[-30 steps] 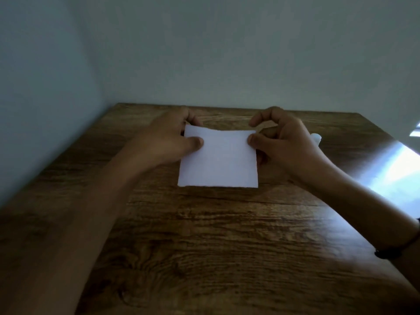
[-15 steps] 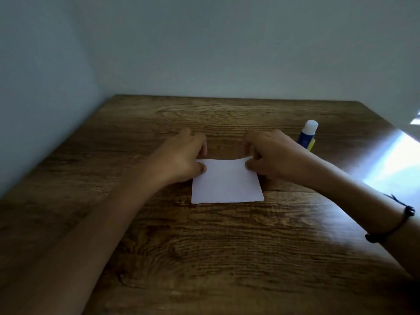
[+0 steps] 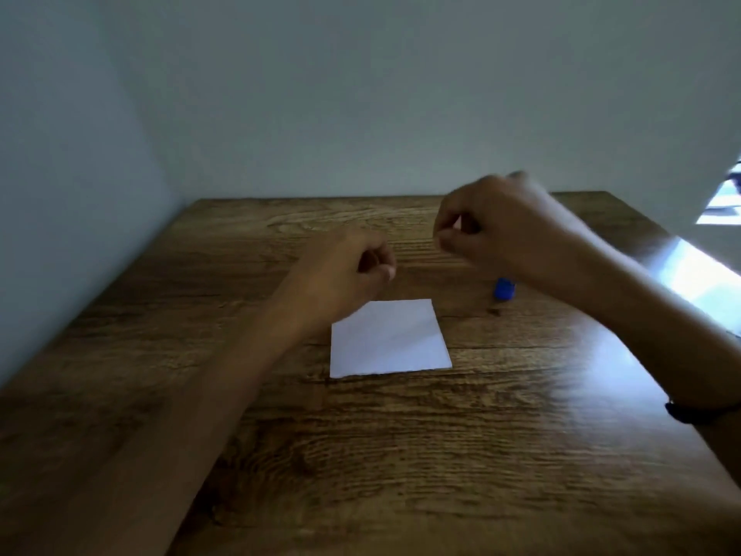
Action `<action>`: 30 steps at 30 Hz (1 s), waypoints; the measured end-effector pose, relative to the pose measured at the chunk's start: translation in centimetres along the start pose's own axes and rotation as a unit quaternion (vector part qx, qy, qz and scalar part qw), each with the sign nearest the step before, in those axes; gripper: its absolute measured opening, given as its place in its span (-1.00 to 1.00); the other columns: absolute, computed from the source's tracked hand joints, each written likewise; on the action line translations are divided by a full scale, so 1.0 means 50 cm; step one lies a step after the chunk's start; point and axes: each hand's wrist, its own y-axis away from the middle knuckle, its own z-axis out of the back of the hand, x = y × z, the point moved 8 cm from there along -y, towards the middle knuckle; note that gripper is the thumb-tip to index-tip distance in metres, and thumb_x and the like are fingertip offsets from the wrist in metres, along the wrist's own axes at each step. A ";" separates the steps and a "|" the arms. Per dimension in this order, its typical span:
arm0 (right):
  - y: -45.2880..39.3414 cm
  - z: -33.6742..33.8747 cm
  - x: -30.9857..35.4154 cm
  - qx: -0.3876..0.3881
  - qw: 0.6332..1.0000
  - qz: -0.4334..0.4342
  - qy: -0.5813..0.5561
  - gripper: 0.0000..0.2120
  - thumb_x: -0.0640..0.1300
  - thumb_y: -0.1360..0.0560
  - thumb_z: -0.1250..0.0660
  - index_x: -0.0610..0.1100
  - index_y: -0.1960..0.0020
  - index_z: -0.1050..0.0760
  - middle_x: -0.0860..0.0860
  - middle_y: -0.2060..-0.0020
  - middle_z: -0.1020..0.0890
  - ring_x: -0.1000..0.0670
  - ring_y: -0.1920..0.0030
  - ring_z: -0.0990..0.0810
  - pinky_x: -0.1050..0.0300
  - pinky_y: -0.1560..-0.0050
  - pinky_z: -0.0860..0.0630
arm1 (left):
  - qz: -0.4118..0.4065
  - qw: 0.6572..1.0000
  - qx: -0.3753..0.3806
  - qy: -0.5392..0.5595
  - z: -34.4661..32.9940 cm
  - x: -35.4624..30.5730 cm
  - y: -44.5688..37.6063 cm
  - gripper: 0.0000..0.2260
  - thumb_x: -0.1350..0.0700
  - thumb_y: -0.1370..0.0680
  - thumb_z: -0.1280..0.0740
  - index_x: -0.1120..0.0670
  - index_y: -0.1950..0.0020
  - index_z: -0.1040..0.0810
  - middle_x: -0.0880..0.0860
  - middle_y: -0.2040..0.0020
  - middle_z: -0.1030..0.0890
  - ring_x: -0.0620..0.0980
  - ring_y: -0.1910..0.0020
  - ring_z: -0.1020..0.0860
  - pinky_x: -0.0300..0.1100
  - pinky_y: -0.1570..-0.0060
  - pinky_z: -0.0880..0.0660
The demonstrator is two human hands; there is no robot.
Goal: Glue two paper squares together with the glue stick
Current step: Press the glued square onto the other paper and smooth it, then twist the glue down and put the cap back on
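A white paper square (image 3: 389, 339) lies flat on the wooden table (image 3: 401, 455); I cannot tell whether it is one sheet or two stacked. My left hand (image 3: 353, 270) hovers just beyond the paper's far left corner with curled fingers and holds nothing. My right hand (image 3: 493, 230) is raised above the table, farther back and to the right. It is blurred, its fingers pinched together with nothing clearly in them. Only the blue lower part of the glue stick (image 3: 503, 290) shows, under my right wrist.
Pale walls close the table in at the back and on the left. A bright patch of light (image 3: 697, 282) falls on the table's right edge. A dark band (image 3: 697, 413) circles my right wrist.
Both hands have let go of the paper's far corners and lifted off it. My right hand rose up and to the right and now covers the top of the glue stick.
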 end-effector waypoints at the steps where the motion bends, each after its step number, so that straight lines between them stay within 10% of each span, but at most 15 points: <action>1: 0.002 0.025 -0.007 -0.019 1.000 -0.007 -0.016 -0.91 -0.15 -0.42 -0.33 -0.09 0.20 -0.61 0.21 0.45 -0.43 0.23 0.42 -0.45 0.55 0.39 -0.31 | -0.007 1.000 -0.001 0.013 -0.006 -0.016 -0.005 -0.97 0.11 -0.48 -0.31 0.00 0.12 -0.54 -0.18 0.25 -0.50 -0.26 0.26 -0.44 -0.47 0.39 -0.33; 12: 0.030 0.064 -0.214 -0.104 0.985 -0.139 -0.019 -0.86 -0.21 -0.45 -0.30 -0.21 0.17 -0.63 0.12 0.46 -0.46 0.07 0.34 -0.48 0.25 0.24 -0.39 | 0.024 0.991 0.064 0.111 -0.186 -0.110 -0.125 -0.37 -0.04 -0.36 -0.43 0.01 -0.35 -0.24 0.06 -0.32 -0.35 0.01 -0.19 -0.41 -0.16 -0.05 -0.36; 16: 0.031 0.014 -0.281 -0.005 0.976 -0.206 -0.070 -0.89 -0.22 -0.44 -0.33 -0.17 0.23 -0.61 0.00 0.48 -0.55 0.15 0.61 -0.44 0.35 0.58 -0.38 | 0.031 0.986 0.072 0.146 -0.219 -0.100 -0.135 -0.41 0.00 -0.37 -0.43 -0.02 -0.33 -0.27 0.05 -0.28 -0.39 0.00 -0.13 -0.43 -0.14 -0.02 -0.38; 22: 0.046 -0.048 -0.274 0.157 0.946 -0.219 -0.177 -0.88 -0.19 -0.43 -0.34 -0.19 0.23 -0.62 -0.16 0.38 -0.62 -0.04 0.44 -0.52 0.22 0.52 -0.43 | 0.000 0.981 0.042 0.191 -0.227 -0.104 -0.134 -0.65 0.09 -0.43 -0.37 -0.03 -0.21 -0.46 -0.06 -0.01 -0.56 -0.19 0.13 -0.48 -0.31 0.23 -0.34; 30: 0.055 -0.107 -0.229 0.165 0.858 -0.253 -0.416 -0.60 -0.02 -0.59 -0.10 -0.33 0.02 -0.54 -0.14 0.42 -0.58 0.02 0.53 -0.48 0.28 0.58 -0.39 | 0.052 0.936 -0.028 0.347 -0.181 -0.045 -0.109 -0.74 0.07 -0.42 -0.38 0.01 -0.11 -0.55 -0.07 0.08 -0.65 -0.17 0.13 -0.59 -0.31 0.18 -0.51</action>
